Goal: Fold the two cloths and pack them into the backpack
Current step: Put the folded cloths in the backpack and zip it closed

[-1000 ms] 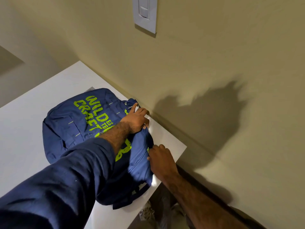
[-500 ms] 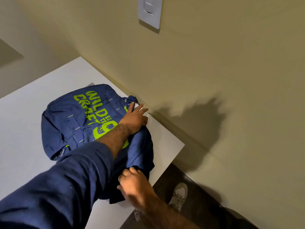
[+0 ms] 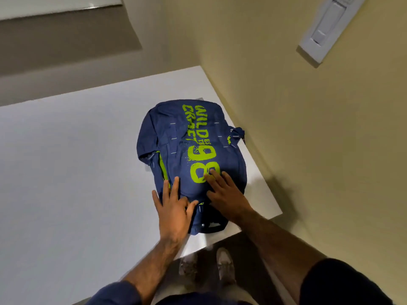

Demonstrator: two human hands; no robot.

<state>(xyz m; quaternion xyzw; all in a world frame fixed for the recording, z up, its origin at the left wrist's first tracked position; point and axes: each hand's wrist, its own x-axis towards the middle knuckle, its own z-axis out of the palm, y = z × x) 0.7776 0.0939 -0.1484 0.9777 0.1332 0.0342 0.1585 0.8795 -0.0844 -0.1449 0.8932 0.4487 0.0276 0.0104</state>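
A navy backpack [image 3: 187, 150] with lime-green lettering lies flat on the white table [image 3: 77, 172], close to the wall corner. My left hand [image 3: 174, 210] rests on its near left part with straight, spread fingers. My right hand [image 3: 224, 192] presses flat on the green "8" print, fingers extended. Neither hand grips anything. No cloth shows outside the backpack; its inside is hidden.
The beige wall [image 3: 308, 150] runs along the table's right side, with a light switch [image 3: 326, 29] high up. The table's near edge [image 3: 220, 238] ends just behind the backpack; my shoes [image 3: 224, 265] stand on the dark floor below.
The view swung round over the backpack. My left hand left the bag's top end and my right hand left its edge; both now lie flat on its near part.
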